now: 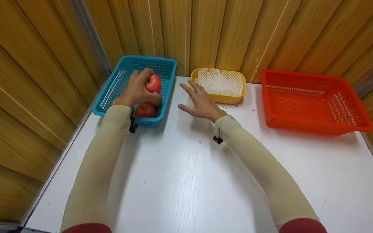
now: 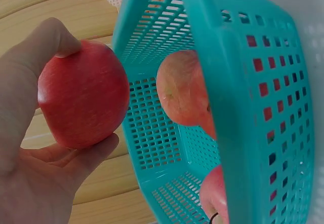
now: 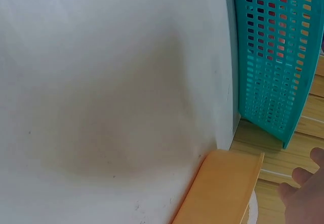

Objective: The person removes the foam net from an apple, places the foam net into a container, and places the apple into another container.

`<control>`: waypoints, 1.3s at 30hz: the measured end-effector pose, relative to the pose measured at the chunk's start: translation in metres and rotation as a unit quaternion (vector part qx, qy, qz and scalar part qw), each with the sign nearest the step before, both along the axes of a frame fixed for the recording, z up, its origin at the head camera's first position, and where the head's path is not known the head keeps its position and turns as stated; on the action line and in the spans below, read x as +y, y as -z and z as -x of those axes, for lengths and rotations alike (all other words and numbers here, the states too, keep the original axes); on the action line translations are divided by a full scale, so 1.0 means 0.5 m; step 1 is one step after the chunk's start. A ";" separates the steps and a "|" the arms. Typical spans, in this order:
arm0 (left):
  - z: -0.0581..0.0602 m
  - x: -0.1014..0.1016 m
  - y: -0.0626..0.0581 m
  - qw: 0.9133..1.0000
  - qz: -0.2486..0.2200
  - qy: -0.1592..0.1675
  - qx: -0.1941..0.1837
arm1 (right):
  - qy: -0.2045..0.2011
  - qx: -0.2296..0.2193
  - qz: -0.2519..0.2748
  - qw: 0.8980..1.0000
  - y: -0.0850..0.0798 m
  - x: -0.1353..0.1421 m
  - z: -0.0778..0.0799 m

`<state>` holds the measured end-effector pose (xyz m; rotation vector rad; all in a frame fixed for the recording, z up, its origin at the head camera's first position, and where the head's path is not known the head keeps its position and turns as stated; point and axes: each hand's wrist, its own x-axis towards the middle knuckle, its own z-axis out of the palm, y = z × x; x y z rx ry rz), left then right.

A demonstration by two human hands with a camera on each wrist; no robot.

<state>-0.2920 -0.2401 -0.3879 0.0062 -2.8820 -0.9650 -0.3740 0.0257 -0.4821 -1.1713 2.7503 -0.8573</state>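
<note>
A red apple (image 2: pixel 83 95) is gripped between the thumb and fingers of my left hand (image 1: pixel 140 89), above the teal basket (image 1: pixel 96 108). Below it in that basket lie more apples, one dark red apple (image 1: pixel 145 110) near the front and a paler red apple (image 2: pixel 177 87) seen in the left wrist view. My right hand (image 1: pixel 202 103) hovers with its fingers spread and nothing in them, just in front of the yellow basket (image 1: pixel 227 98). White foam netting (image 1: pixel 220 81) fills the yellow basket.
At the right stands a red-orange basket (image 1: pixel 316 127) on the white table (image 1: pixel 180 181). Wood-patterned panels (image 1: pixel 219 32) rise behind the baskets and along the left side. The teal basket is close to the left panel.
</note>
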 end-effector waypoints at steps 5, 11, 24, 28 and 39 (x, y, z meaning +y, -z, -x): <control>0.002 -0.016 -0.001 1.000 -0.005 -0.017 -0.019 | -0.008 -0.002 -0.004 1.000 -0.002 -0.016 -0.004; 0.004 -0.037 -0.004 1.000 0.009 -0.017 -0.016 | -0.013 -0.004 -0.018 1.000 -0.009 -0.034 -0.011; 0.005 -0.082 -0.019 0.998 0.038 -0.015 -0.043 | -0.041 0.006 -0.027 0.999 -0.029 -0.085 -0.029; 0.006 -0.091 -0.018 0.998 0.040 -0.021 -0.054 | -0.048 -0.008 -0.029 0.998 -0.036 -0.101 -0.039; 0.018 -0.102 -0.015 0.996 0.047 -0.031 -0.075 | -0.057 -0.029 -0.042 0.997 -0.042 -0.124 -0.046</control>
